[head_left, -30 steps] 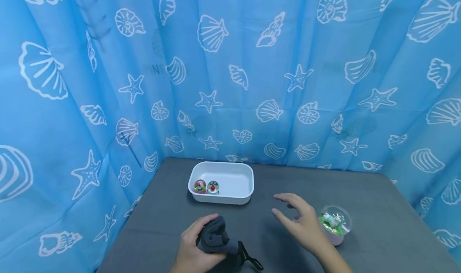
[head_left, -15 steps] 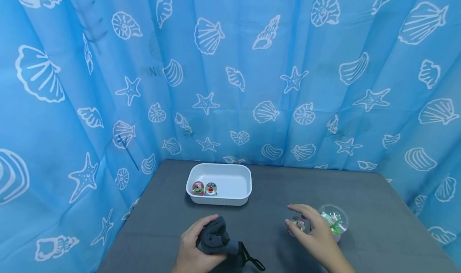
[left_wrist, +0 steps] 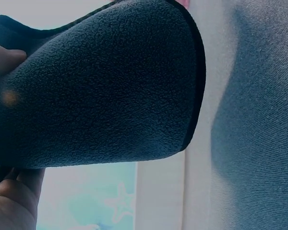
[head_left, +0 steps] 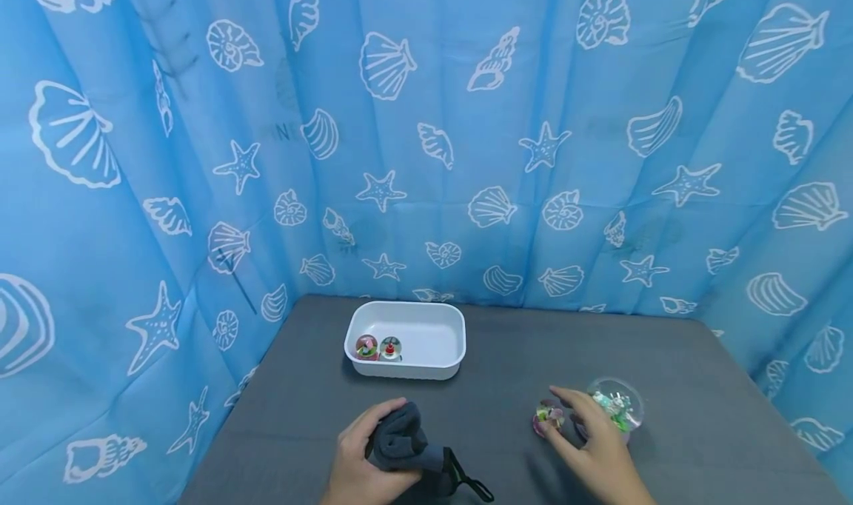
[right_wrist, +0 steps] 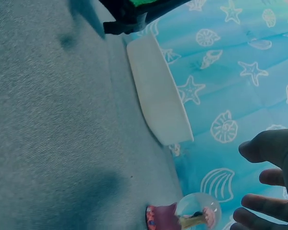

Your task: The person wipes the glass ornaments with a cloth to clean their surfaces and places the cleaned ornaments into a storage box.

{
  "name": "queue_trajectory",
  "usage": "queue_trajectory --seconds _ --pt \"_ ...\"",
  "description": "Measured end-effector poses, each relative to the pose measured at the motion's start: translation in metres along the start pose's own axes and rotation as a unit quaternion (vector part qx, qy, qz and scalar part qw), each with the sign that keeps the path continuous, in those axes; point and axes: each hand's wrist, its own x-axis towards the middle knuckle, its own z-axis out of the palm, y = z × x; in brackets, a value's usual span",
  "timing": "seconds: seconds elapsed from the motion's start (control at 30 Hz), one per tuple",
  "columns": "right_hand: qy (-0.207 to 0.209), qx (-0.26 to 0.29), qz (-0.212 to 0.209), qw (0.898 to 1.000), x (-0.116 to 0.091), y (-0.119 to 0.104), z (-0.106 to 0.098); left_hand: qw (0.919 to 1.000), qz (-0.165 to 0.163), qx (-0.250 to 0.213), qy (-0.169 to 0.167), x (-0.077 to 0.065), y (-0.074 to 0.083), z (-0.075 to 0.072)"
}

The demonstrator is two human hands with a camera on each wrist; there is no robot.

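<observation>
My left hand (head_left: 363, 449) grips a folded dark grey fleece cloth (head_left: 398, 438) with black edging and a black loop. Up close in the left wrist view, the cloth (left_wrist: 120, 86) hides most of that hand. On the right, my right hand (head_left: 600, 446) hangs with its fingers spread beside a small snow globe (head_left: 548, 415) on the table. In the right wrist view a gap shows between the fingers and the small snow globe (right_wrist: 164, 218), which has a reddish-purple base. A larger snow globe (head_left: 620, 405) with white and green figures stands behind the right hand, partly hidden by it.
A white rectangular tray (head_left: 436, 370) stands toward the back of the grey table (head_left: 506, 342). Two small snow globes, one pinkish (head_left: 366, 347) and one with a red figure (head_left: 390, 349), sit in its front left corner. A blue shell-print curtain (head_left: 426, 157) hangs behind.
My right hand has moved right and slightly down, bringing the small snow globe into view at its fingers. The left hand keeps its grip on the cloth. The head view has shifted slightly.
</observation>
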Motion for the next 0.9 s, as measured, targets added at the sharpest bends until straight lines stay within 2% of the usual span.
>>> queue_trajectory --seconds 0.17,0.4,0.63,0.9 --pt "-0.003 -0.010 0.000 1.000 -0.004 0.006 0.001 0.9998 0.014 -0.010 0.002 0.001 0.000 0.001" --pt "-0.007 -0.044 0.010 0.999 -0.006 0.011 0.001 0.9999 0.011 -0.011 0.003 0.002 -0.001 0.001" --pt "-0.051 -0.046 0.045 0.997 -0.006 0.011 -0.001 1.0000 0.009 -0.004 0.000 0.000 -0.003 0.002" --pt "-0.110 -0.002 0.094 0.989 -0.005 0.016 0.000 1.0000 -0.002 0.004 -0.004 0.000 0.003 0.001"
